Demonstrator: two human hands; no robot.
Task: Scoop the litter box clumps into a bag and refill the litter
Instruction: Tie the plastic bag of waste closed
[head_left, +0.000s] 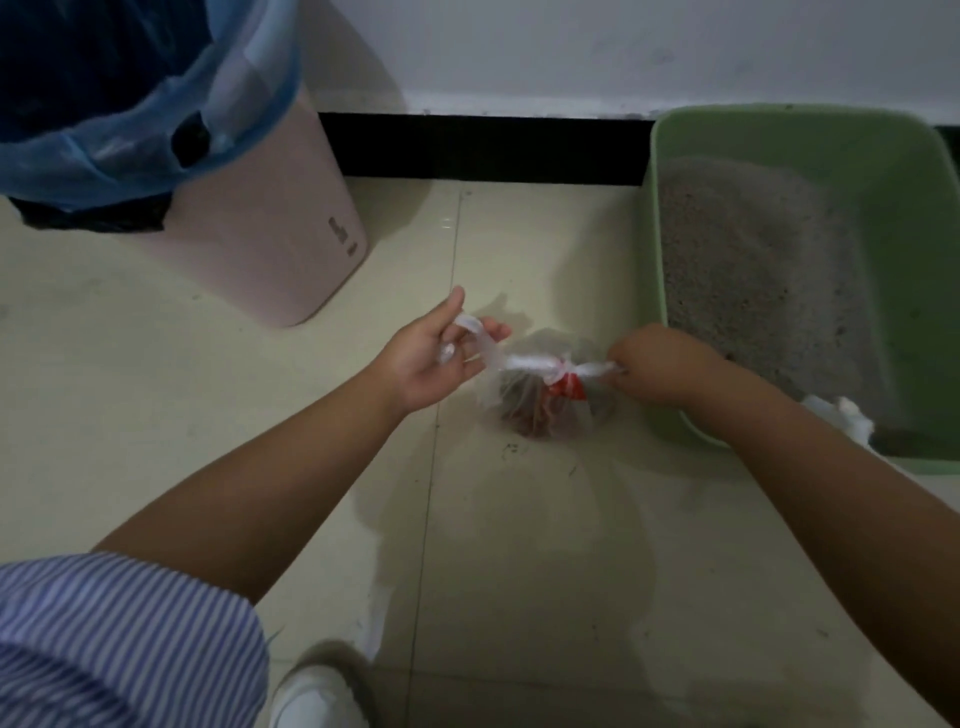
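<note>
I see my left hand (436, 358) and right hand (660, 366) each gripping a handle of the bag (540, 400) between them; the litter box (810, 270) sits just beyond my right hand.

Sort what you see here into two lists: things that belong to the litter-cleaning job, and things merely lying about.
Part of the job:
- plastic bag, its handles pulled apart by the left hand and right hand
- green litter box
- grey litter
- pink bin with blue liner

Lying about:
- white crumpled thing
- white shoe
</note>
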